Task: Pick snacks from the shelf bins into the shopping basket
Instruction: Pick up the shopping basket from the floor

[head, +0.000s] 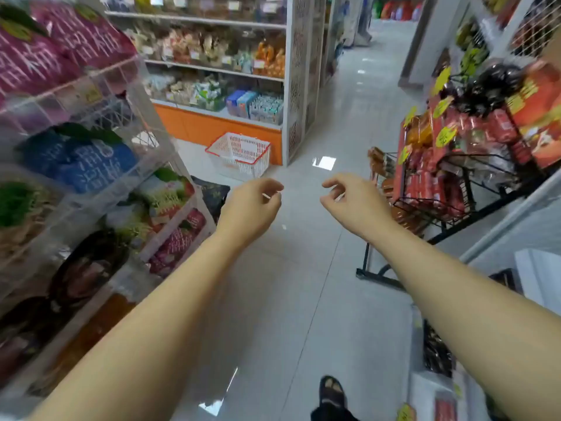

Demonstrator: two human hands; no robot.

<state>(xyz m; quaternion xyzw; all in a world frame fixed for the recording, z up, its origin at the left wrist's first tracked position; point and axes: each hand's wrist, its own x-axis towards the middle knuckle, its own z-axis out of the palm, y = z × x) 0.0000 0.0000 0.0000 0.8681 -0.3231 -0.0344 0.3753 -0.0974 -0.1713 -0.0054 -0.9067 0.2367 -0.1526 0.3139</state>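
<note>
Left hand (252, 205) and right hand (349, 202) are empty with fingers loosely curled, reaching toward the shopping basket (243, 170) on the floor ahead, probably set down to free both hands. Snack shelf bins (91, 165) are left of the basket.

floor aisle (303, 268): open | left: wire snack bins (91, 177) | right: black rack (440, 192) | ahead: basket (239, 154)
</note>
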